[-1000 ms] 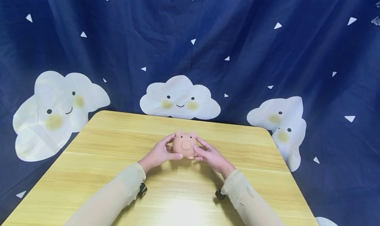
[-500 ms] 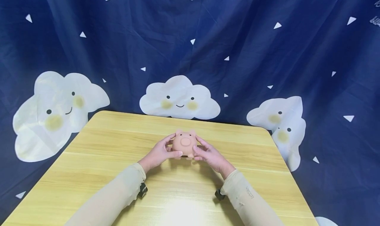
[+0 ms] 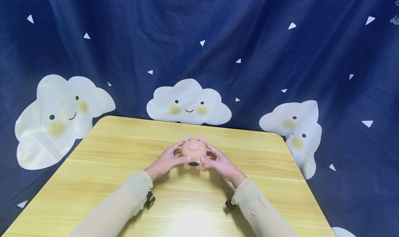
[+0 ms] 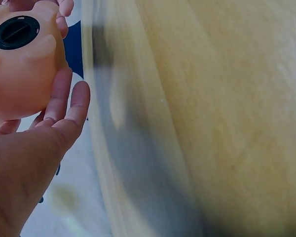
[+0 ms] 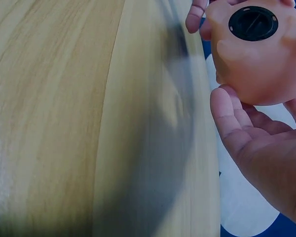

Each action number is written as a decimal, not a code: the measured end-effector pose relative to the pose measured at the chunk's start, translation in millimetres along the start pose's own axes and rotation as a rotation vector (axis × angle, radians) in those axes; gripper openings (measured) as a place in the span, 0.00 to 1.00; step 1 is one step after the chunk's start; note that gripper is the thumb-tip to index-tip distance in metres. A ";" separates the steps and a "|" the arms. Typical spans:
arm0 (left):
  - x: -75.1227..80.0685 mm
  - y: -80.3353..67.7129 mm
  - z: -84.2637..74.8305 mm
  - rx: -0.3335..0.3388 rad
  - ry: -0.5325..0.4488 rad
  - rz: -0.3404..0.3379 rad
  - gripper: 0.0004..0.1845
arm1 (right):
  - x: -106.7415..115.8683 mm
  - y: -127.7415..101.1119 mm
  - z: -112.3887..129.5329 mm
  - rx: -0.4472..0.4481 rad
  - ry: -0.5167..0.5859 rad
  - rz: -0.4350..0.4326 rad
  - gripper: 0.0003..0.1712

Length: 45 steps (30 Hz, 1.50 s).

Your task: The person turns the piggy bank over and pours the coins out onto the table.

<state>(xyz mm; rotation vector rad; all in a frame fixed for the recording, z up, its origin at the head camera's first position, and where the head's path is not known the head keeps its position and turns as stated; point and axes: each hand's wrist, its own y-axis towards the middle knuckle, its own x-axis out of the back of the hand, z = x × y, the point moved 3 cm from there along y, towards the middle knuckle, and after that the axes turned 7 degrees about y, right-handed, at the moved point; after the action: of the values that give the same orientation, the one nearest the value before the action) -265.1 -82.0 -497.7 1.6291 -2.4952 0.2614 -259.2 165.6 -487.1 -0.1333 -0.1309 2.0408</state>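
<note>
A round pink piggy bank is held up between both hands above the table, its snout facing me and tipped upward. My left hand grips its left side, thumb on the lower front. On the opposite side my right hand grips it the same way, fingers reaching behind. Both wrist views show the underside, with a round black plug set between stubby feet. From the right wrist view the same black plug has a raised bar across it.
The wood-grain table lies below the hands, with a bright glare near its front. Behind it hangs a dark blue curtain printed with white clouds and triangles. A small black device sits at each wrist.
The piggy bank has tilted back in the hands, its snout rising and the black plug on its underside coming into view. Both thumbs have shifted slightly; the arms have hardly moved.
</note>
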 end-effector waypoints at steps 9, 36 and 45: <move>-1.6 1.0 2.5 0.020 -0.033 0.016 0.49 | -1.7 -0.5 -0.1 0.008 0.005 0.002 0.48; -2.5 0.5 4.9 0.040 -0.053 0.031 0.47 | -2.3 1.2 -3.2 0.038 -0.021 0.027 0.49; -2.8 0.2 6.5 0.071 -0.064 0.047 0.47 | -4.8 0.9 -1.4 0.068 -0.076 0.019 0.51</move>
<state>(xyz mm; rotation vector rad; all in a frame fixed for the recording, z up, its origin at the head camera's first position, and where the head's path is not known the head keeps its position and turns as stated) -264.4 -80.9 -504.7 1.6315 -2.6029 0.3123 -257.6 161.0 -488.5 -0.0145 -0.1082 2.0671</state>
